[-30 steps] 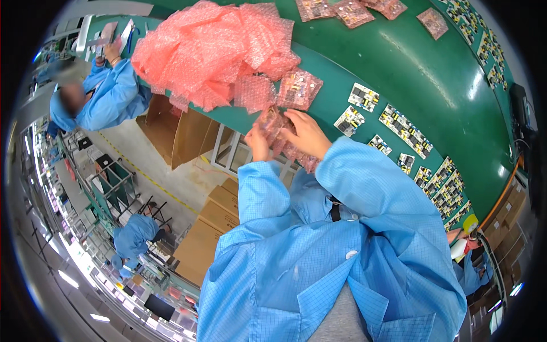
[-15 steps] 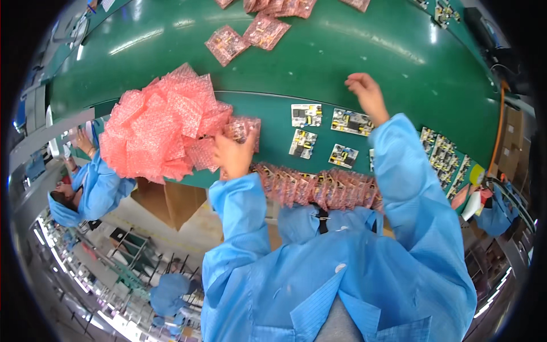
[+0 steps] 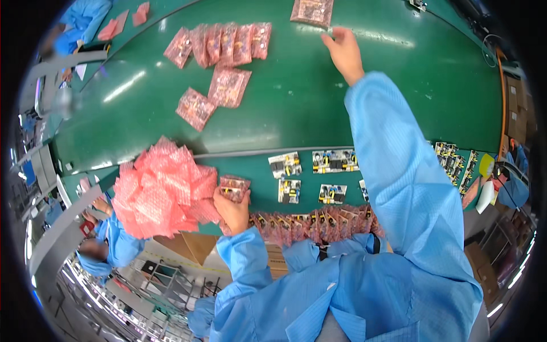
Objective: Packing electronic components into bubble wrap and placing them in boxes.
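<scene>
Right hand [image 3: 343, 52] stretched far across the green table [image 3: 296, 108], fingers loose, just below a bagged board [image 3: 311, 11]. Left hand [image 3: 232, 209] stays near — clenched on another pink bagged board [image 3: 235, 187].

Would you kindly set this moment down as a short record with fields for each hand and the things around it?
Left hand: left hand holds a pink bagged board at the near edge of the table
Right hand: right hand stretched far out over the green belt, fingers open, just below a pink bag
Beside left hand: heap of empty pink bubble bags
On belt: row of filled pink bags
Near shelf: bare circuit boards
</scene>
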{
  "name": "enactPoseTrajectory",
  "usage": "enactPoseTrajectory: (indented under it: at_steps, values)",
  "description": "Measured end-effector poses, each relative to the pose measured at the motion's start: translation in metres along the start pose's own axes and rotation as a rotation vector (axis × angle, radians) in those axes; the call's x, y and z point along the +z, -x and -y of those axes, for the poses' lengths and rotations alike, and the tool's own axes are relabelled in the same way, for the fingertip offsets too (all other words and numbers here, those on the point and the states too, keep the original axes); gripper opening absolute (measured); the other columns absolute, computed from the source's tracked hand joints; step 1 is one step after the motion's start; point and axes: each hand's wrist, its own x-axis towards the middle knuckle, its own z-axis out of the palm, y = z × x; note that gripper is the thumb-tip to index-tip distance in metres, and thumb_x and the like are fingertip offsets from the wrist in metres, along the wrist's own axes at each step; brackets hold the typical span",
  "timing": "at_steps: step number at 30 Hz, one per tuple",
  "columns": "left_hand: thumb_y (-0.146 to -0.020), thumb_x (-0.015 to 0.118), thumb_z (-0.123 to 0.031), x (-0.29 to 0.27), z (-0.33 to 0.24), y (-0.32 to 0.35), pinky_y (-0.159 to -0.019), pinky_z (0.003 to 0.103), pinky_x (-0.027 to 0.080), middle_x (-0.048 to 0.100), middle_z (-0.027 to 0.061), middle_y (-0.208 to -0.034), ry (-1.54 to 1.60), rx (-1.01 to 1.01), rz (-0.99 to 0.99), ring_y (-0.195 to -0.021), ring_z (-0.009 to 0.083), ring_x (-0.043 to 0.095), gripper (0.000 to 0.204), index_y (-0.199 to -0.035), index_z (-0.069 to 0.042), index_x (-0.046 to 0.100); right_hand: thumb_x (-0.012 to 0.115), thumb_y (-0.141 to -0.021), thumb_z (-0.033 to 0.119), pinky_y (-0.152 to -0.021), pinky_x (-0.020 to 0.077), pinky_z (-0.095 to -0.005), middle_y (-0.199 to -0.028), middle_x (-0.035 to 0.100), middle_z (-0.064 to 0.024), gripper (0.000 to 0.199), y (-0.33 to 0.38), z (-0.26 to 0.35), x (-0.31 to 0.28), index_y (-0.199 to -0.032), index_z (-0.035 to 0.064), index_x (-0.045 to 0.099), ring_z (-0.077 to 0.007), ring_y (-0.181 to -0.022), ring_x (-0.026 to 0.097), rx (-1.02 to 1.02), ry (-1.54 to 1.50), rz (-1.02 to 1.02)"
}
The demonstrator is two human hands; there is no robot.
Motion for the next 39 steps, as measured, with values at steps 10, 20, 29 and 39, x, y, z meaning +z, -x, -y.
enactPoseTrajectory:
  at_steps: [10, 20, 29, 39]
  values:
    - [-0.068, 0.085, -0.018, -0.010, -0.051, -0.008, -0.106, 0.046, 0.033, 0.045, 0.0242, -0.130, -0.117, 0.137, -0.076, -0.123, 0.0396, 0.041, 0.088, -0.136, 0.007, 0.034, 0.072, -0.080, 0.037, -0.069, 0.0548, -0.0404, -0.092, 0.071, -0.0138, 0.039, -0.108, 0.051, 0.014, -0.092, -0.0005, 0.069, -0.0268, -0.082, 0.069, 0.188, -0.054, 0.433]
    - [-0.069, 0.080, -0.019, 0.036, -0.160, -0.213, -0.101, 0.051, 0.035, 0.050, 0.0208, -0.125, -0.028, 0.508, -0.089, -0.117, 0.0400, 0.045, 0.079, -0.132, 0.005, 0.040, 0.069, -0.086, 0.005, -0.086, 0.0509, -0.0283, -0.110, 0.064, -0.0039, 0.047, 0.075, 0.037, -0.020, -0.128, 0.0000, 0.051, -0.0109, -0.096, 0.062, 0.409, -0.661, 0.819]
    - [-0.071, 0.060, -0.001, 0.047, -0.169, -0.215, -0.105, 0.047, 0.034, 0.055, 0.0079, -0.123, -0.198, 1.199, 0.300, -0.120, 0.0303, 0.048, 0.056, -0.126, -0.013, 0.056, 0.062, -0.085, 0.003, -0.092, 0.0468, -0.0288, -0.122, 0.056, -0.0064, 0.058, 0.104, 0.042, -0.066, -0.138, -0.0020, 0.039, -0.0117, -0.108, 0.055, 0.212, -0.447, 0.879]
    - [-0.065, 0.081, -0.035, 0.037, -0.084, -0.248, -0.102, 0.046, 0.036, 0.045, 0.0236, -0.129, 0.182, 0.196, -0.285, -0.122, 0.0357, 0.043, 0.086, -0.129, 0.007, 0.042, 0.068, -0.084, 0.025, -0.093, 0.0432, -0.0393, -0.117, 0.048, -0.0147, 0.051, 0.119, 0.064, -0.002, -0.123, -0.0027, 0.050, -0.0304, -0.109, 0.049, -0.079, 0.080, 0.870]
